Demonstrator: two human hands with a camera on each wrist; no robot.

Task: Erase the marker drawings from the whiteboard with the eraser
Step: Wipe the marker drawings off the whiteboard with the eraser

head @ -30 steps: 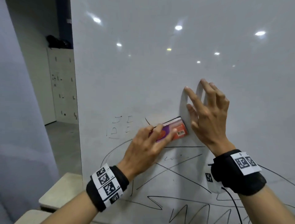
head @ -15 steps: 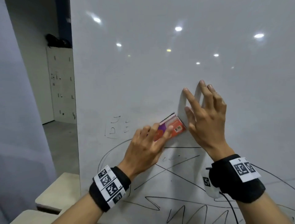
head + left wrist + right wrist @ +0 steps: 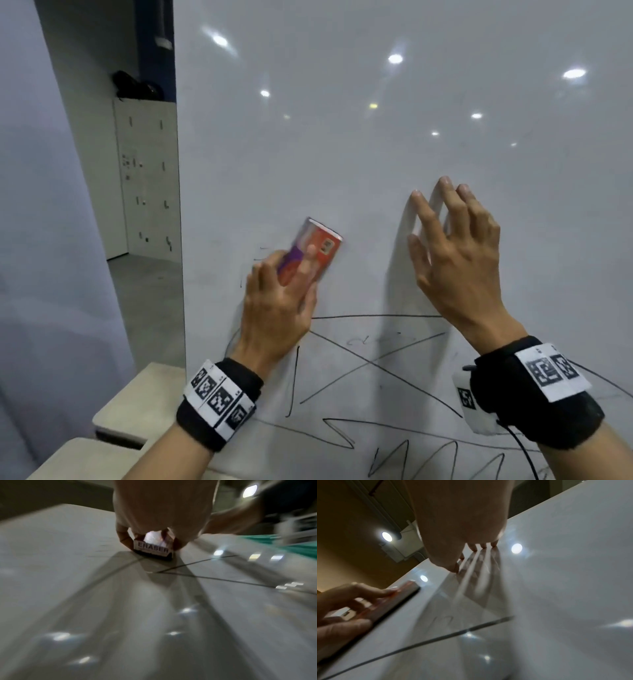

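The eraser (image 3: 313,255), left of centre, is gripped by the left hand (image 3: 277,305) against the whiteboard (image 3: 342,154). The right hand (image 3: 459,260) is spread, fingertips braced. Light and rigid, the block is judged best held by its long edges.

The eraser (image 3: 313,251) lies flat against the whiteboard (image 3: 342,154) under the left hand (image 3: 277,301), left of the right hand (image 3: 455,260), whose fingers (image 3: 424,212) touch the board. The marker drawings (image 3: 376,363) lie below both hands.
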